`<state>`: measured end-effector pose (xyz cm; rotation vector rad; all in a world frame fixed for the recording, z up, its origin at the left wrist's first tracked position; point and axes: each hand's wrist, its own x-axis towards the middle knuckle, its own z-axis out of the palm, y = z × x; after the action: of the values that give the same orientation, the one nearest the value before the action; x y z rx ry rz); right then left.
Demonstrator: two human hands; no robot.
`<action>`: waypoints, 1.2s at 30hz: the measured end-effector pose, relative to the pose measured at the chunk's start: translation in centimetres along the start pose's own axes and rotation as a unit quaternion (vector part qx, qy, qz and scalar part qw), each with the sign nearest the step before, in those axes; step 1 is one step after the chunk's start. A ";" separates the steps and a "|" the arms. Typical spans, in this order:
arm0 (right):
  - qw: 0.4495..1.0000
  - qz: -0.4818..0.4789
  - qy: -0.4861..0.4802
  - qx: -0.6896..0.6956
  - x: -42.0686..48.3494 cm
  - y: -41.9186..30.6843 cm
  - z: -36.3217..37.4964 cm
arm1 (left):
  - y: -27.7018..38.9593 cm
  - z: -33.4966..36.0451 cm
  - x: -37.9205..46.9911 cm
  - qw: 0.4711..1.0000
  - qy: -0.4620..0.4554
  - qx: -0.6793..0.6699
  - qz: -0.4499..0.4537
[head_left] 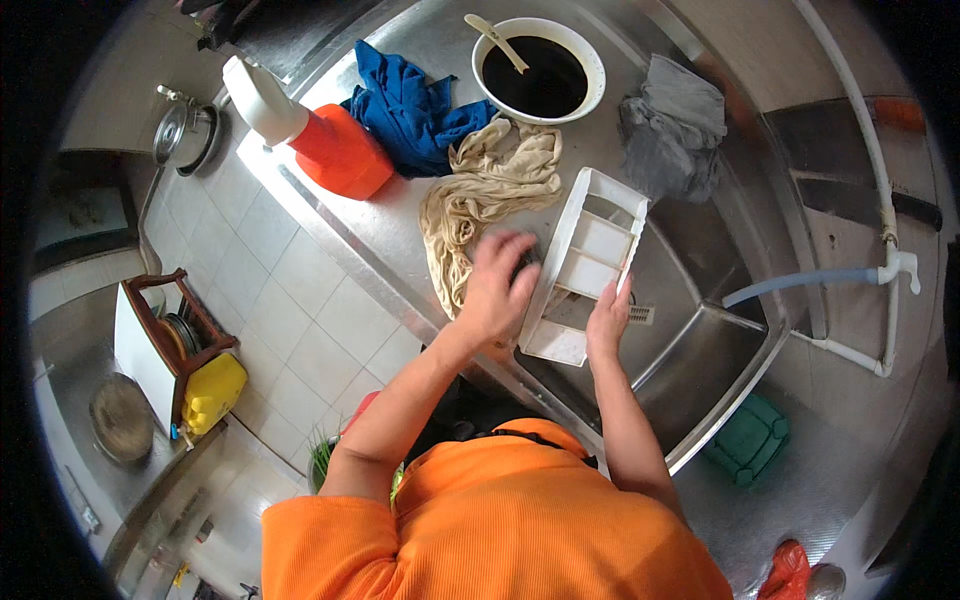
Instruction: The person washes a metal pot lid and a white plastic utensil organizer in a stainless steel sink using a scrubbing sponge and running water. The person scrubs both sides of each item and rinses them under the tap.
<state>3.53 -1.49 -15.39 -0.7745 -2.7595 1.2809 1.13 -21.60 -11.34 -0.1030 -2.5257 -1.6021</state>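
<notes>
In the head view, my right hand [609, 322] grips the lower right edge of a white plastic rack with open compartments [592, 238], which is tilted over the edge of a stainless steel sink. My left hand [501, 281] is blurred, left of the rack. A dark object [527, 259] shows at its fingers; whether it is held cannot be told. Just beyond that hand lies a crumpled beige cloth [480, 196] on the steel counter. Further back are a blue cloth [409, 112] and a white bowl [598, 84] of dark liquid with a pale spoon [496, 41] in it.
An orange-red jug with a white cap [341, 154] stands at the counter's left edge. A grey cloth [671, 127] lies behind the sink [694, 360]. A grey hose [802, 285] reaches over the sink from a white pipe [862, 120]. A green plastic container [750, 439] is right of the sink.
</notes>
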 end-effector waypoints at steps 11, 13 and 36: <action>0.999 0.029 -0.004 0.027 -0.5 0.2 0.1 | 0.9 -1.4 -7.1 0.982 -0.156 0.070 0.080; 0.999 0.019 -0.002 0.029 -0.8 0.5 0.3 | 0.3 -0.8 -7.3 0.980 -0.123 0.086 0.130; 0.995 -0.016 -0.089 -0.043 -0.8 0.7 -2.7 | -0.4 2.9 1.9 0.963 -0.151 0.205 0.086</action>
<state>5.06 0.50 -13.98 -0.6487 -2.9711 1.2923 -1.07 -19.21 -12.57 -0.5382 -2.9214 -1.0383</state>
